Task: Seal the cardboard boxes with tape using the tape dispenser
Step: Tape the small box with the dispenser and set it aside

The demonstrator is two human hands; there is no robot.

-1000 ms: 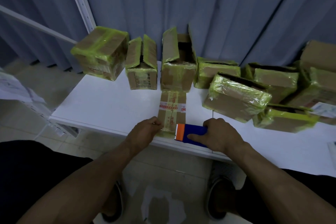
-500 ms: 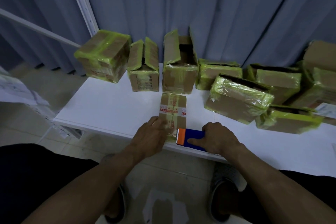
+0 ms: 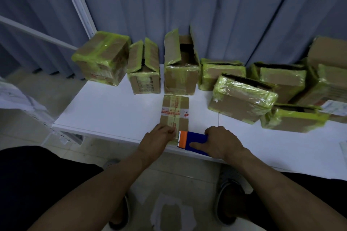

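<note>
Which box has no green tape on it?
The flat box under the left hand. It has red-and-white printed tape; the others are wrapped in yellow-green tape.

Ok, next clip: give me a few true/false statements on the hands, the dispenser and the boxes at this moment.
1. The right hand grips the blue and orange tape dispenser. True.
2. The left hand rests on the near end of the flat brown cardboard box with red-printed tape. True.
3. The dispenser's orange end points away from that box. False: it faces the box's near right corner.
4. The tall cardboard box with green tape behind it is sealed shut. False: its flaps stand open.
5. The boxes sit on a white table. True.
</note>
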